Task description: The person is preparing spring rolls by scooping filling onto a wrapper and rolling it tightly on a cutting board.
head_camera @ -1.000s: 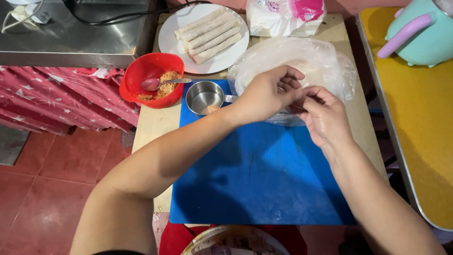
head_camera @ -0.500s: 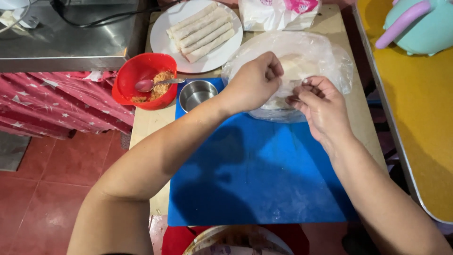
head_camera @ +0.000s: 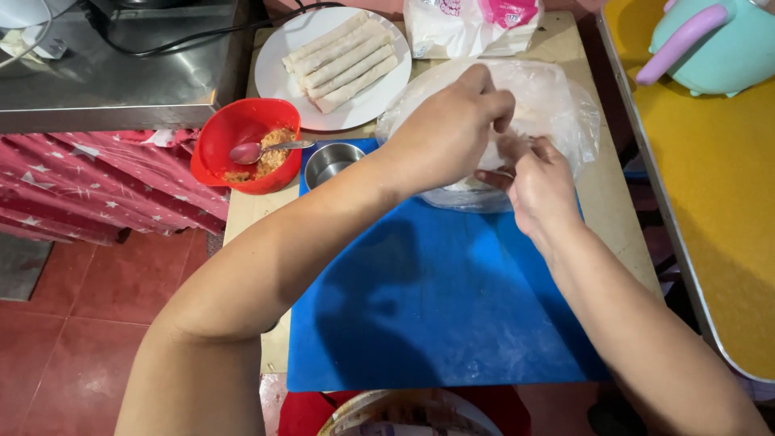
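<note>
Seen from above, a person's two bare hands meet over a stack of thin, pale, translucent wrappers lying flat inside a crinkled clear plastic bag at the far end of a wooden tabletop. The stack looks roughly round, so no long axis can be told. The left hand and right hand are close together, fingertips pinching at the top wrapper near its edge. The bag overlaps the far edge of a blue cutting mat. To the left sit a small steel cup, a red bowl of filling with a spoon, and a white plate of finished rolls.
</note>
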